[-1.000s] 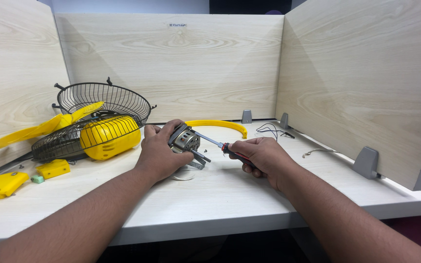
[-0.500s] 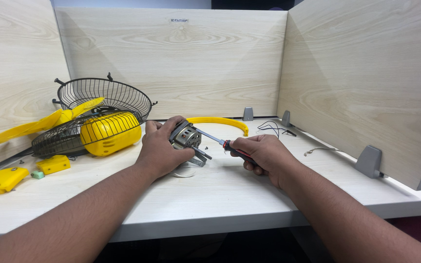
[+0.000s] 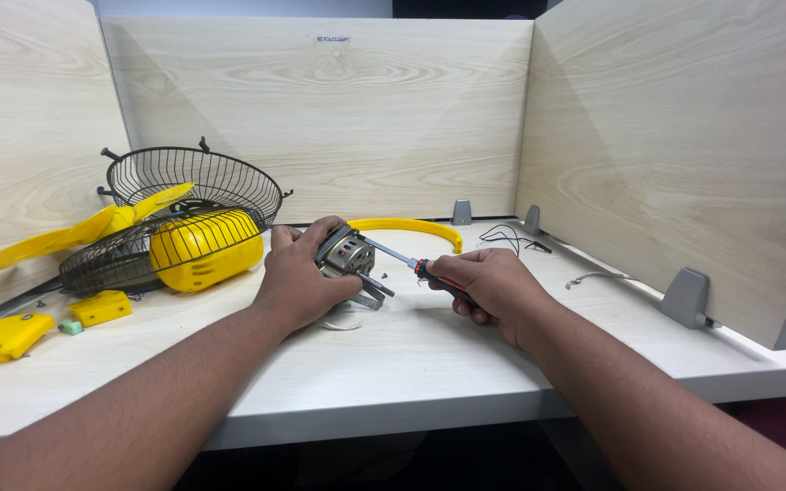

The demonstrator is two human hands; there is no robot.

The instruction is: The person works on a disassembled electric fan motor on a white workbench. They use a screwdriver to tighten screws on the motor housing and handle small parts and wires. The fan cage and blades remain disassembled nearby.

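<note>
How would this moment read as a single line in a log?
left hand: holds fan motor | right hand: holds screwdriver, tip at motor | yellow fan parts: left on desk

Bright, even light falls from above, with no harsh glare on the pale table (image 3: 411,364). Soft shadows sit under the left hand (image 3: 300,277) and right hand (image 3: 493,284) and along the left partition (image 3: 29,136). Focus is sharp throughout; the wide lens bends the partition edges slightly outward.

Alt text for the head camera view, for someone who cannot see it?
A left hand grips a small grey motor while the right hand points a screwdriver at it. Yellow fan parts and wire grilles lie left.
</note>
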